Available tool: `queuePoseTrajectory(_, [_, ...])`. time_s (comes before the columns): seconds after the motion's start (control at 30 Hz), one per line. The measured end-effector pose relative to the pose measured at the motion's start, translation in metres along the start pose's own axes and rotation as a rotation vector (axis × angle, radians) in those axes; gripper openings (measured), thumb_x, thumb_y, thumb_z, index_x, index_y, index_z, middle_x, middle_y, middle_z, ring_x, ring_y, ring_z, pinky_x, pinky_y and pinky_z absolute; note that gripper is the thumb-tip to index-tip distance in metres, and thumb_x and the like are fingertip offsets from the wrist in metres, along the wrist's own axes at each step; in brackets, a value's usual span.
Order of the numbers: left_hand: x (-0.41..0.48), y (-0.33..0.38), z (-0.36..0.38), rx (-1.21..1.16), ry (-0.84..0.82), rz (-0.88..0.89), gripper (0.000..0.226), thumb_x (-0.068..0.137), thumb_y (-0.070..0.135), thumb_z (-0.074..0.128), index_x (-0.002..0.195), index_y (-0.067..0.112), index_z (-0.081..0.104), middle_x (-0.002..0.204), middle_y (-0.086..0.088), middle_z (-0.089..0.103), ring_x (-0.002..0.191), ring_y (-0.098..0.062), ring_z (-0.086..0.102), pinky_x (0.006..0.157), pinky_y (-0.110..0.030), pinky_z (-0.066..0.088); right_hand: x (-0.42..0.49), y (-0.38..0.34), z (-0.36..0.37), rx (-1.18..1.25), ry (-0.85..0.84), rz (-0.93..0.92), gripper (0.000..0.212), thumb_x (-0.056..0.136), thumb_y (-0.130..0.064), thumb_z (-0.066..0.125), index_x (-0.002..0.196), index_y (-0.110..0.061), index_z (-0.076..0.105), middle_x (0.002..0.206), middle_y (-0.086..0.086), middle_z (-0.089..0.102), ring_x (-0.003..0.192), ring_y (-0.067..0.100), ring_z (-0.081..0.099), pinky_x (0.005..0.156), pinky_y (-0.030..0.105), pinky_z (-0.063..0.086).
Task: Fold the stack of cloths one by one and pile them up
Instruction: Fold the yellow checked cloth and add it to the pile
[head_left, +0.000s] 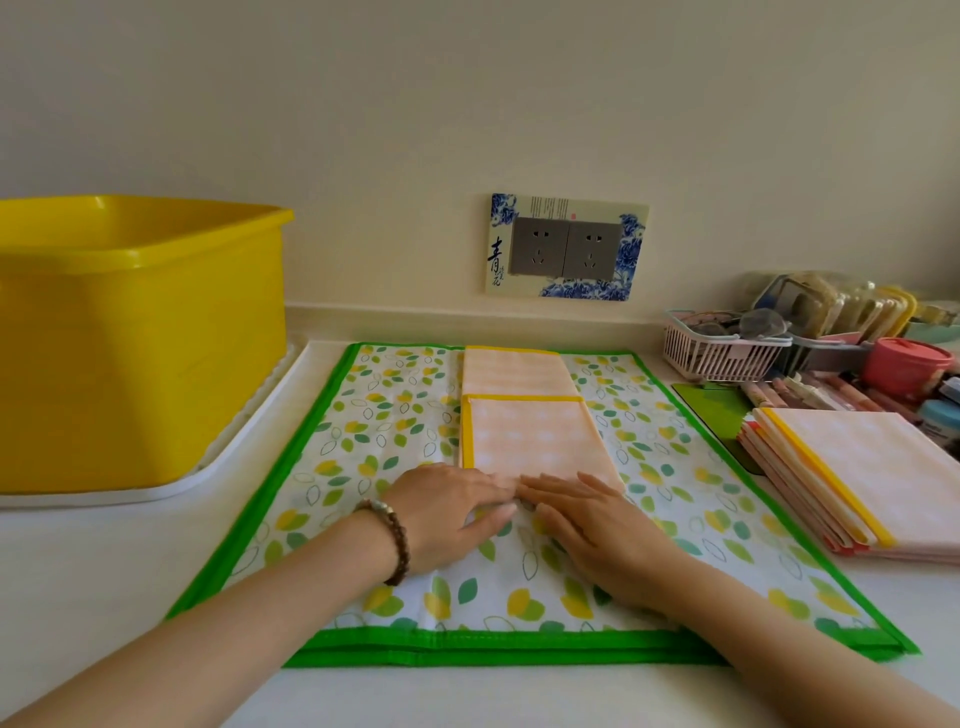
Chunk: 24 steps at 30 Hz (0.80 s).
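Mid-fold on one cloth, with the count of finished ones unclear to me.
On the leaf-print mat (395, 415) I see one peach cloth (530, 436) folded into a narrow strip, its near part doubled back over itself. The stack of cloths (872, 467) lies off the mat to the right, and I cannot tell whether it is the finished pile or the waiting one. My left hand (447, 514) and right hand (597, 525) press flat, fingers straight, on the cloth's near edge and grasp nothing.

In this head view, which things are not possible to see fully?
Head view only:
Near edge of the peach cloth: under the left hand and right hand.
Inside of the yellow tub: behind its own wall.
The stack of cloths: cut by the right frame edge.
Contents of the pink basket: blurred.
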<state>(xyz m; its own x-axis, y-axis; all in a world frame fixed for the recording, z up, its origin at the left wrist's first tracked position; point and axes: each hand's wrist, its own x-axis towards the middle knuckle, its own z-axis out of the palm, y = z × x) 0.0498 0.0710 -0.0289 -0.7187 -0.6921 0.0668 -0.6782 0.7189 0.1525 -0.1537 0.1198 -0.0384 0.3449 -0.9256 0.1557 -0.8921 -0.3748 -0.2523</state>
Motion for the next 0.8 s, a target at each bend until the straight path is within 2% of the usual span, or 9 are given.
queuePoseTrajectory(0.23, [-0.006, -0.006, -0.004, -0.002, -0.034, -0.035, 0.046, 0.099, 0.049, 0.024, 0.14, 0.036, 0.039, 0.15, 0.018, 0.03, 0.137, 0.001, 0.026, 0.112, -0.021, 0.015, -0.017, 0.029, -0.014, -0.015, 0.007, 0.08, 0.042, 0.1, -0.041, 0.022, 0.139, -0.042, 0.038, 0.144, -0.028, 0.034, 0.135, -0.012, 0.021, 0.116, 0.018, 0.003])
queuePoseTrajectory(0.4, [-0.016, -0.018, -0.007, -0.038, -0.035, -0.045, 0.044, 0.098, 0.049, 0.027, 0.138, 0.038, 0.042, 0.147, 0.026, 0.029, 0.134, 0.006, 0.028, 0.111, -0.018, 0.024, -0.038, 0.049, -0.028, -0.059, -0.001, 0.13, 0.04, 0.1, -0.04, 0.022, 0.137, -0.046, 0.036, 0.14, -0.035, 0.027, 0.127, -0.02, 0.016, 0.114, 0.015, 0.0])
queuePoseTrajectory(0.47, [-0.019, -0.02, -0.007, -0.042, -0.04, -0.042, 0.045, 0.097, 0.051, 0.026, 0.137, 0.039, 0.042, 0.146, 0.027, 0.028, 0.133, 0.006, 0.03, 0.111, -0.021, 0.026, -0.044, 0.053, -0.033, -0.075, -0.002, 0.124, 0.039, 0.1, -0.04, 0.022, 0.137, -0.048, 0.032, 0.138, -0.037, 0.023, 0.127, -0.02, 0.011, 0.114, 0.015, -0.002])
queuePoseTrajectory(0.6, [-0.021, -0.023, -0.007, -0.057, -0.039, -0.045, 0.058, 0.089, 0.061, 0.018, 0.137, 0.04, 0.042, 0.144, 0.031, 0.027, 0.132, 0.007, 0.032, 0.11, -0.02, 0.027, -0.049, 0.06, -0.039, -0.101, -0.047, 0.15, 0.038, 0.1, -0.041, 0.022, 0.137, -0.048, 0.027, 0.135, -0.037, 0.016, 0.127, -0.016, 0.005, 0.106, 0.01, -0.006])
queuePoseTrajectory(0.67, [-0.02, -0.023, -0.007, -0.073, -0.03, -0.055, 0.052, 0.091, 0.059, 0.023, 0.136, 0.042, 0.043, 0.142, 0.032, 0.03, 0.129, 0.008, 0.035, 0.107, -0.02, 0.032, -0.047, 0.061, -0.041, -0.134, -0.084, 0.144, 0.044, 0.096, -0.049, 0.02, 0.139, -0.046, 0.03, 0.137, -0.035, 0.017, 0.13, -0.014, 0.007, 0.109, 0.014, -0.003])
queuePoseTrajectory(0.73, [-0.017, -0.024, -0.008, -0.084, -0.023, -0.07, 0.045, 0.094, 0.055, 0.03, 0.134, 0.043, 0.046, 0.141, 0.031, 0.036, 0.127, 0.006, 0.04, 0.104, -0.022, 0.037, -0.042, 0.06, -0.044, -0.182, -0.055, 0.134, 0.057, 0.088, -0.061, 0.017, 0.137, -0.043, 0.039, 0.143, -0.029, 0.026, 0.136, -0.007, 0.016, 0.113, 0.019, 0.006])
queuePoseTrajectory(0.8, [-0.014, -0.025, -0.01, -0.094, -0.021, -0.087, 0.044, 0.093, 0.057, 0.034, 0.132, 0.043, 0.049, 0.139, 0.028, 0.042, 0.124, 0.004, 0.044, 0.102, -0.023, 0.04, -0.035, 0.059, -0.046, -0.205, 0.032, 0.119, 0.05, 0.09, -0.058, 0.027, 0.134, -0.04, 0.045, 0.146, -0.022, 0.035, 0.137, -0.002, 0.027, 0.112, 0.02, 0.015])
